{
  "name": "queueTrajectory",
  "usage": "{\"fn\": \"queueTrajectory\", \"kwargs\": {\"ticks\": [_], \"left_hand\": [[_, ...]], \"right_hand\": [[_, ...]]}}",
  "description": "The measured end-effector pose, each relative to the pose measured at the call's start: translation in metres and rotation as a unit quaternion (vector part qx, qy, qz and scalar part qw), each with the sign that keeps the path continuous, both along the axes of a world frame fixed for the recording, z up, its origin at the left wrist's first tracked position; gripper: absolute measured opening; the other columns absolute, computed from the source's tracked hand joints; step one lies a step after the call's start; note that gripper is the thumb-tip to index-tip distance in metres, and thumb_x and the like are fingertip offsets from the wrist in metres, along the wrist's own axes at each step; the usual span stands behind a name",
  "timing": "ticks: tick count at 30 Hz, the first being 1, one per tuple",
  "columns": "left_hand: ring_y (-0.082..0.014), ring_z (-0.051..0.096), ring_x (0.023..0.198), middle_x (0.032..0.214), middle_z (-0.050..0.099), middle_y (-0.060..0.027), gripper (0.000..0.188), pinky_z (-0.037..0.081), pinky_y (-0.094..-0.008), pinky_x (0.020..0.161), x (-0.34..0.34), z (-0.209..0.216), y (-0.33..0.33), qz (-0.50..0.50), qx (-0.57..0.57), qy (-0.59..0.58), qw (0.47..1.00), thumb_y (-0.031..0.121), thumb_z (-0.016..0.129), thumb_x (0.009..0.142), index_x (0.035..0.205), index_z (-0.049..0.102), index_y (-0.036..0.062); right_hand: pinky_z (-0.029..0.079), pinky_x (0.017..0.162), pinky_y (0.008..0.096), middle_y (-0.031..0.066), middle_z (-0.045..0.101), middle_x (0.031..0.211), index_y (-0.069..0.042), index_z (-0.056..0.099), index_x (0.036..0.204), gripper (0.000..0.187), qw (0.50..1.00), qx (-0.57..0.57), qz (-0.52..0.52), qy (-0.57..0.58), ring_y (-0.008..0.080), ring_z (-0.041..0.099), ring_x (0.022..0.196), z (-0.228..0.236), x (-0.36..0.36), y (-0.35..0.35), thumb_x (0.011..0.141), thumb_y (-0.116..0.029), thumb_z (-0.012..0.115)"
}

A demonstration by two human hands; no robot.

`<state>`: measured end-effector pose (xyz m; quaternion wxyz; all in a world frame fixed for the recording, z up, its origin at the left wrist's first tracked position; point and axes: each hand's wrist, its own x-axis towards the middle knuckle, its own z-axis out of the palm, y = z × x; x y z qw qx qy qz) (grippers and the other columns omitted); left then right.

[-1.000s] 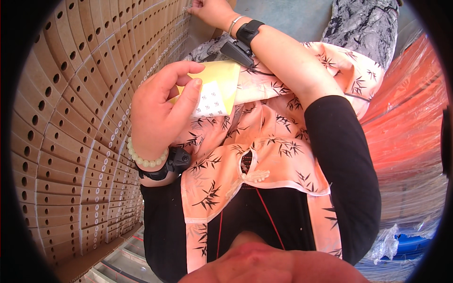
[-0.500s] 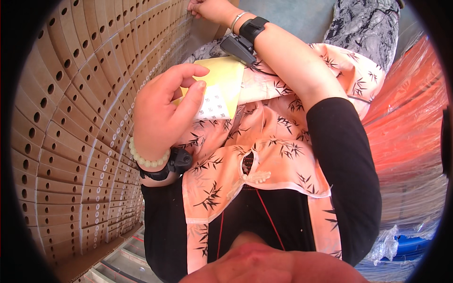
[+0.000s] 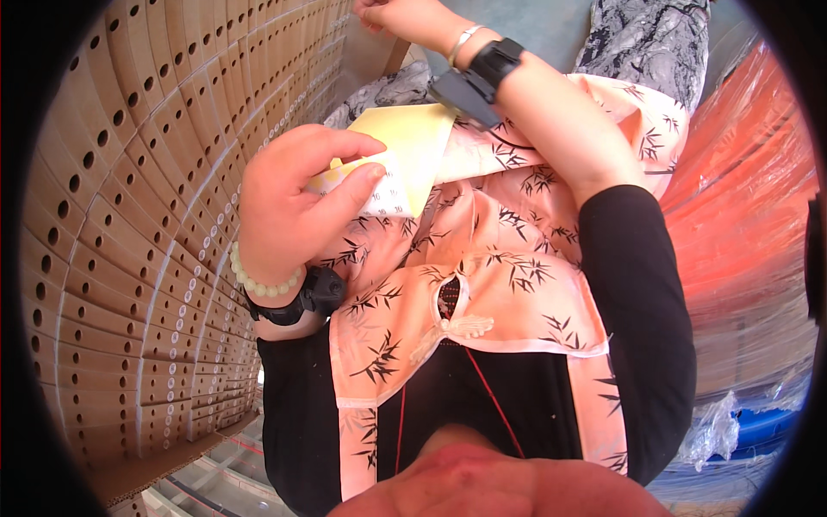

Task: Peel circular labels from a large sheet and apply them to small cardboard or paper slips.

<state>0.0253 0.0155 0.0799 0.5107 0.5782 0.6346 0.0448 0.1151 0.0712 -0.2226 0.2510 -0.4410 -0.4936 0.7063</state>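
My left hand [image 3: 289, 194] pinches a sheet of small white printed stickers [image 3: 389, 196] between thumb and forefinger. The sheet's yellow backing paper [image 3: 413, 138] spreads out beyond the fingers, above my lap. At the top edge my right hand [image 3: 392, 15] reaches out beside the stacked brown cardboard boxes [image 3: 112, 233]. Its fingers look bent and drawn together, partly cut off by the frame; anything between them is too small to make out. Each box side shows a dark round hole, and one line of boxes carries small white round stickers [image 3: 179, 312].
On the right stand red goods in clear stretch film [image 3: 741, 198], with a blue wrapped object [image 3: 767, 422] below. Black devices are strapped to both wrists. A peach apron [image 3: 482, 293] with a bamboo print covers my lap. Grey slats [image 3: 207, 482] show at lower left.
My right hand and forearm have shifted slightly right, away from the boxes. The left hand keeps its hold on the sticker sheet, nearly in place. The whole view has turned a little.
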Motion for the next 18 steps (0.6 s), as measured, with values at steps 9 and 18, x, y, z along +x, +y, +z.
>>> {"fn": "queueTrajectory", "kwargs": {"ticks": [9, 18], "left_hand": [[-0.0123, 0.062, 0.078, 0.085, 0.067, -0.0059, 0.012, 0.048, -0.0252, 0.069, 0.003, -0.006, -0.007, 0.111, 0.105, 0.010, 0.988, 0.007, 0.070, 0.086, 0.095, 0.070, -0.0006], [-0.0077, 0.063, 0.085, 0.095, 0.069, -0.0023, 0.024, 0.052, -0.0231, 0.074, -0.007, -0.027, -0.001, 0.189, 0.056, -0.170, 0.966, 0.017, 0.062, 0.099, 0.111, 0.067, -0.0026]], "right_hand": [[0.051, 0.069, 0.0254, 0.0020, 0.068, 0.081, -0.003, 0.069, 0.101, 0.026, 0.947, -0.110, 0.166, 0.252, 0.0094, 0.062, 0.074, 0.179, 0.099, -0.011, 0.091, -0.027, 0.070], [0.050, 0.073, 0.0246, 0.0004, 0.064, 0.082, -0.001, 0.066, 0.099, 0.013, 0.975, 0.222, 0.012, 0.028, 0.0069, 0.058, 0.080, 0.206, 0.107, -0.012, 0.090, -0.011, 0.068]]}}
